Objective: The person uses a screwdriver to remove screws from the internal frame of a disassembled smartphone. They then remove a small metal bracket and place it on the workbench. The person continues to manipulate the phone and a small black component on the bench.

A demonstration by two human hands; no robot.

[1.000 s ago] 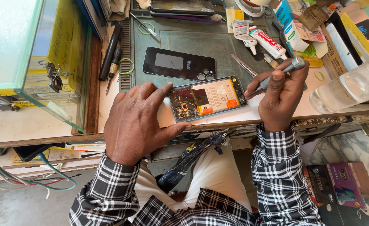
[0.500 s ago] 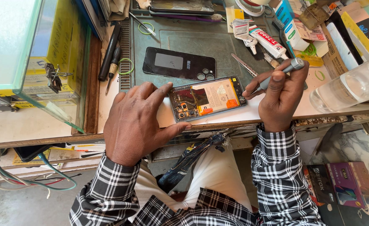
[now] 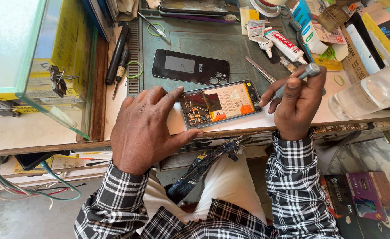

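Note:
An opened phone [image 3: 220,104] lies near the bench's front edge, its battery and circuit board exposed. My left hand [image 3: 147,126] rests flat on the bench, fingers spread, touching the phone's left end and holding it down. My right hand [image 3: 297,102] grips a grey screwdriver [image 3: 294,81], whose tip points at the phone's right edge. The phone's black back cover [image 3: 189,67] lies on the green work mat [image 3: 230,46] just behind it.
Tweezers [image 3: 260,69] and a glue tube [image 3: 285,44] lie on the mat's right side. A clear bottle [image 3: 372,93] lies at the right. A glass case [image 3: 40,62] stands at the left, with dark tools [image 3: 116,55] beside it. Boxes crowd the back right.
My right hand has shifted slightly with the screwdriver near the phone's right edge. My left hand stays in place on the phone.

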